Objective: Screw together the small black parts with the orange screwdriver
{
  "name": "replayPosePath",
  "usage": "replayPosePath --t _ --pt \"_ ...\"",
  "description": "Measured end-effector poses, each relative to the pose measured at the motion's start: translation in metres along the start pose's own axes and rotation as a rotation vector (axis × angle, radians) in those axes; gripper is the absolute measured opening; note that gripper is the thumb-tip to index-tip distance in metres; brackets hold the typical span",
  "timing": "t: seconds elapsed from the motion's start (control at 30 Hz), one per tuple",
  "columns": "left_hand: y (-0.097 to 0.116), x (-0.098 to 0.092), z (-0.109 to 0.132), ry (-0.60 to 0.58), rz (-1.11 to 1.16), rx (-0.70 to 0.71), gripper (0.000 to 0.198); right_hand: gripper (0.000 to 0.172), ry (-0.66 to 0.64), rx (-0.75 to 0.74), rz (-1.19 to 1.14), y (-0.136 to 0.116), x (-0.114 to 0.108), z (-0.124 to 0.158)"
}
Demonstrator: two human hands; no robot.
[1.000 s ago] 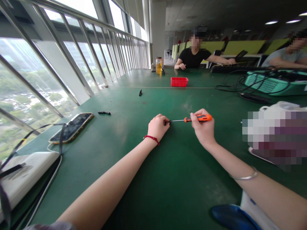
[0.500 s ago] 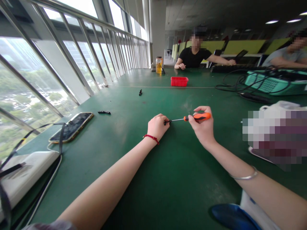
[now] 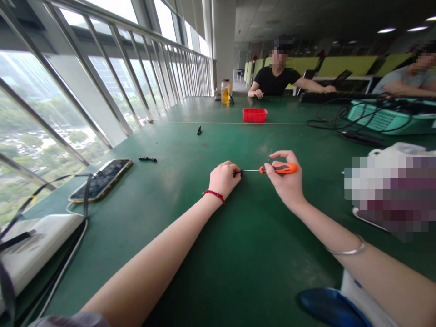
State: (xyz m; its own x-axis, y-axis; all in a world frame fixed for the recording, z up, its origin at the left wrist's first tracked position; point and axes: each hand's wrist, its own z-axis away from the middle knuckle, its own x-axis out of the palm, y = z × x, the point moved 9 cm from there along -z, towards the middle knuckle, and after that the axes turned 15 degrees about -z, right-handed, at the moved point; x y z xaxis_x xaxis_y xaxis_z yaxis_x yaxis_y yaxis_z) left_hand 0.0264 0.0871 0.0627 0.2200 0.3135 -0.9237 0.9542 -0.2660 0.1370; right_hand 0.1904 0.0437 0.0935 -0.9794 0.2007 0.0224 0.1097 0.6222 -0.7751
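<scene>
My left hand (image 3: 223, 178) is closed on a small black part (image 3: 235, 173) that pokes out by its thumb, just above the green table (image 3: 190, 218). My right hand (image 3: 288, 181) grips an orange-handled screwdriver (image 3: 278, 168) lying level, its thin shaft pointing left with the tip at the black part. A red cord circles my left wrist and a silver bangle my right forearm.
A phone (image 3: 101, 179) lies at the left, near a white box with black cables (image 3: 41, 240). Small black pieces (image 3: 147, 159) (image 3: 199, 130) lie further out, then a red tray (image 3: 255, 115) and a jar (image 3: 225, 92). Two people sit at the far end beside a teal basket (image 3: 391, 119).
My right hand has shifted its fingers on the screwdriver handle and moved slightly left. The left hand and the black part stay where they were.
</scene>
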Motion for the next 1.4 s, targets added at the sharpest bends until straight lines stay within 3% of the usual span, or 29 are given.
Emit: replayPosePath --t 0.17,0.33,0.5,0.7,0.87,1.0,1.23,1.4 --pt "0.001 0.000 0.000 -0.009 -0.002 0.006 0.017 0.037 0.023 -0.090 -0.064 -0.003 -0.002 -0.001" --pt "0.002 0.000 0.000 0.002 -0.008 0.012 0.016 0.017 -0.046 0.004 0.061 -0.004 0.004 0.001" --pt "0.002 0.000 0.001 0.010 -0.016 0.016 0.017 0.015 -0.068 -0.032 0.076 -0.008 0.007 0.003" --pt "0.003 -0.001 0.001 0.010 -0.020 0.021 0.018 0.044 -0.045 -0.131 -0.018 -0.012 0.005 0.003" --pt "0.002 -0.001 0.001 -0.008 -0.020 0.009 0.018 0.019 -0.094 -0.056 0.130 -0.011 0.010 0.006" --pt "0.003 -0.002 0.000 0.004 -0.012 0.020 0.017 0.015 -0.089 -0.075 0.134 -0.014 0.009 0.007" --pt "0.003 -0.002 0.001 0.013 -0.011 0.020 0.017 0.045 -0.090 -0.144 0.049 -0.012 0.009 0.005" --pt "0.004 -0.003 0.001 0.012 -0.012 0.024 0.017 0.013 -0.175 -0.103 0.213 -0.013 0.015 0.008"
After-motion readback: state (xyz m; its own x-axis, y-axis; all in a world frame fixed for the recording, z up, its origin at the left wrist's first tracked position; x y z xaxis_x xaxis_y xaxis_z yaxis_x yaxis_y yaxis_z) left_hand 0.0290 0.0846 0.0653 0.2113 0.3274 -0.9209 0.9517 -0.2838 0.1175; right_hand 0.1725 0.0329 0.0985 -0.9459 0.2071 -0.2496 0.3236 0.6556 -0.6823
